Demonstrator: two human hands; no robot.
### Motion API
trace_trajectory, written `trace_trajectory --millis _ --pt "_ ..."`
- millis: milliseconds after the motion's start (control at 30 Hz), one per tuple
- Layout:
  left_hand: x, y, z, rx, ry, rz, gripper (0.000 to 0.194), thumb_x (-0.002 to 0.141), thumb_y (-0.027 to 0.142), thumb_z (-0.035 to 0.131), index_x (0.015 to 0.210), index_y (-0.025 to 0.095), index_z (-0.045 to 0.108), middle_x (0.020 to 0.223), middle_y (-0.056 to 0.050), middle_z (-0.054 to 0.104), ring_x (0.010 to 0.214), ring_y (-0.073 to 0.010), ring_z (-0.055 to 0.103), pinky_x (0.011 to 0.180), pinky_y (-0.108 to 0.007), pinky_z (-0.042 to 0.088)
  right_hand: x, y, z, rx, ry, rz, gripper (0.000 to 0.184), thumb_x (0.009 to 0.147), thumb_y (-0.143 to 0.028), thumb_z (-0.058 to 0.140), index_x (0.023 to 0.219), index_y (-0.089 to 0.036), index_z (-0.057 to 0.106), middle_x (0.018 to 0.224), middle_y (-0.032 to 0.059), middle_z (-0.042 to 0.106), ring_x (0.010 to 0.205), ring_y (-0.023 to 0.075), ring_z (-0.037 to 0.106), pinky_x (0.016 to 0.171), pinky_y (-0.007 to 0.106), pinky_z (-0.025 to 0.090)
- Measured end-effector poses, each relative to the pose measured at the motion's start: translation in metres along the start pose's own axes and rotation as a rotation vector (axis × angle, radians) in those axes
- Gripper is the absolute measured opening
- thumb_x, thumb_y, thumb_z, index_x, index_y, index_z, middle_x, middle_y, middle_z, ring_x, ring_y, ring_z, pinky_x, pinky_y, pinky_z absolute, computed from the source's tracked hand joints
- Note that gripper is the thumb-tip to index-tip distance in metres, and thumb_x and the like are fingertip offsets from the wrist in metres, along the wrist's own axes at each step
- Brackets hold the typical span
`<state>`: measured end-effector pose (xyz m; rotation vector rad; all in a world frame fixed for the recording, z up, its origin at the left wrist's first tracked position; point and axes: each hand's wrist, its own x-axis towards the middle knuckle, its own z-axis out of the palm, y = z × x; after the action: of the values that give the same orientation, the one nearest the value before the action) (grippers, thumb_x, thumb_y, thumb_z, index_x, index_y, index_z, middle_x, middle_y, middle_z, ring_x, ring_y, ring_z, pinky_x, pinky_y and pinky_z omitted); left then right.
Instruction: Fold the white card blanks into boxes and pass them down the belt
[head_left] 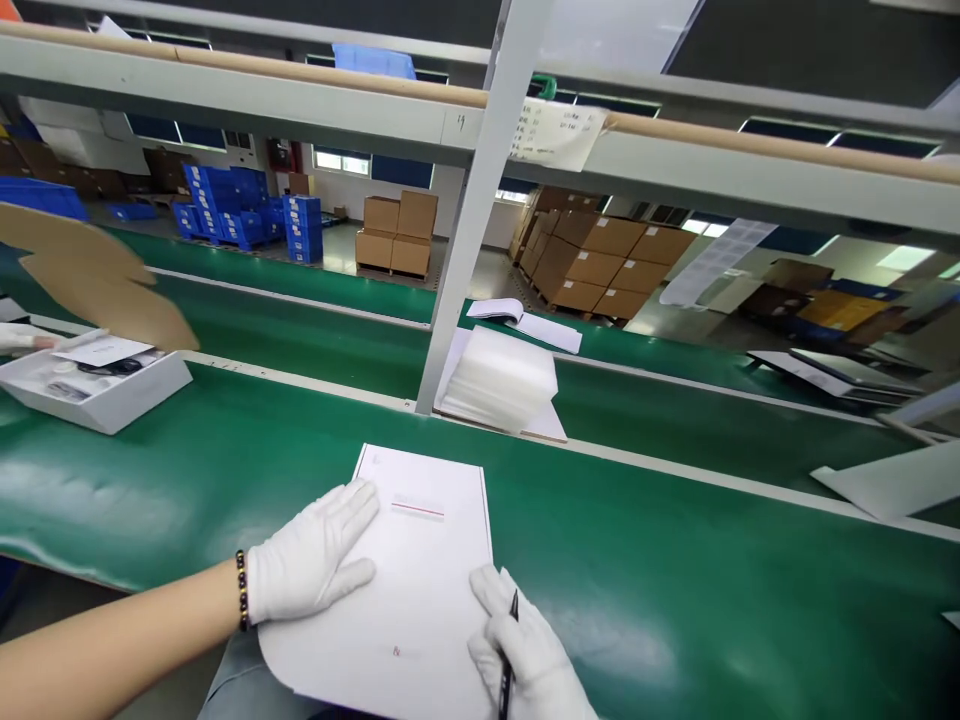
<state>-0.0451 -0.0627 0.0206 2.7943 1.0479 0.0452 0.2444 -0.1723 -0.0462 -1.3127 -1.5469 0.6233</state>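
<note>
A white flat cardboard box [427,570] with a thin red line and small print on its top lies in front of me, its near end over the edge of the green worktop. My left hand [315,555], in a white glove, rests on its left side with the fingers stretched out. At the box's right edge my gloved right hand [525,645] is closed around a black pen [508,660], which points upward. The right fingertips touch the box's side.
At the left, an open white box [97,385] holds papers and packed items; a gloved hand of another person [26,340] is beside it. Behind the grey post [465,220] stands a stack of white foam sheets [501,375]. The green worktop [675,560] runs across.
</note>
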Motion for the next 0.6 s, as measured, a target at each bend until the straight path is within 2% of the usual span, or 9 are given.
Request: trace_trajectory --millis 67,100,167,233,300,367,400,500,600 --pt "-0.004 0.004 0.007 -0.012 0.020 -0.031 0.061 0.095 0.049 0.036 0.145 0.013 0.041 0.152 -0.016 0.034 0.142 -0.0365 0.028 0.116 -0.058 0.019 -0.007 0.013 0.002 -0.059 -0.056 -0.015 0.018 0.083 -0.033 0.064 0.068 -0.024 0.059 0.089 0.0033 0.072 0.087 0.0212 0.067 0.107 0.043 0.040" --pt "-0.007 0.007 0.010 -0.035 0.038 -0.082 0.060 0.095 0.049 0.037 0.144 0.015 0.042 0.152 -0.014 0.034 0.142 -0.0375 0.025 0.116 -0.061 0.015 -0.012 0.020 0.004 -0.071 -0.023 0.014 0.019 0.080 -0.035 0.066 0.068 -0.023 0.057 0.103 0.0063 0.071 0.103 0.0254 0.064 0.109 0.046 0.036" --pt "-0.018 0.017 0.019 -0.148 0.076 -0.280 0.067 0.090 0.052 0.044 0.146 0.014 0.040 0.155 -0.015 0.027 0.144 -0.0412 0.014 0.115 -0.065 0.010 -0.024 0.029 0.013 -0.031 0.155 0.172 0.024 0.076 -0.041 0.068 0.072 -0.023 0.053 0.127 0.0103 0.062 0.121 0.0295 0.053 0.108 0.049 0.035" --pt "-0.032 0.029 0.034 -0.407 0.087 -0.548 0.084 0.087 0.058 0.047 0.151 0.009 0.024 0.157 -0.017 0.016 0.144 -0.0420 0.009 0.115 -0.064 0.014 -0.037 0.031 0.028 0.113 0.329 0.382 0.032 0.075 -0.050 0.067 0.081 -0.024 0.049 0.135 0.0124 0.055 0.117 0.0278 0.056 0.101 0.044 0.042" --pt "-0.044 0.039 0.051 -0.778 0.086 -0.707 0.090 0.088 0.062 0.041 0.154 0.010 0.009 0.158 -0.016 0.014 0.145 -0.0368 0.015 0.116 -0.058 0.020 -0.045 0.028 0.044 0.290 0.380 0.535 0.039 0.075 -0.058 0.064 0.087 -0.025 0.047 0.127 0.0118 0.060 0.099 0.0235 0.063 0.088 0.038 0.049" --pt "-0.049 0.045 0.063 -1.069 0.109 -0.700 0.082 0.091 0.061 0.035 0.155 0.018 0.007 0.158 -0.009 0.022 0.145 -0.0289 0.021 0.118 -0.048 0.023 -0.046 0.024 0.053 0.353 0.359 0.604 0.043 0.076 -0.064 0.060 0.089 -0.024 0.048 0.104 0.0077 0.067 0.084 0.0206 0.062 0.076 0.032 0.050" --pt "-0.049 0.045 0.065 -1.139 0.129 -0.667 0.079 0.092 0.061 0.035 0.155 0.021 0.009 0.157 -0.007 0.026 0.145 -0.0266 0.021 0.119 -0.045 0.022 -0.045 0.023 0.054 0.332 0.352 0.622 0.044 0.076 -0.065 0.060 0.089 -0.024 0.050 0.094 0.0053 0.067 0.079 0.0198 0.061 0.072 0.030 0.049" --pt "-0.040 0.043 0.060 -1.152 0.152 -0.566 0.082 0.089 0.059 0.046 0.154 0.023 0.012 0.155 -0.007 0.032 0.145 -0.0269 0.024 0.121 -0.045 0.018 -0.034 0.023 0.049 0.219 0.291 0.632 0.044 0.073 -0.064 0.063 0.084 -0.023 0.051 0.076 0.0004 0.062 0.069 0.0178 0.057 0.065 0.028 0.046" --pt "-0.031 0.038 0.051 -1.160 0.161 -0.521 0.086 0.087 0.059 0.050 0.154 0.023 0.010 0.155 -0.008 0.032 0.143 -0.0273 0.028 0.120 -0.044 0.020 -0.023 0.024 0.043 0.199 0.213 0.606 0.043 0.072 -0.061 0.066 0.074 -0.024 0.045 0.074 0.0006 0.061 0.066 0.0173 0.055 0.061 0.027 0.045"
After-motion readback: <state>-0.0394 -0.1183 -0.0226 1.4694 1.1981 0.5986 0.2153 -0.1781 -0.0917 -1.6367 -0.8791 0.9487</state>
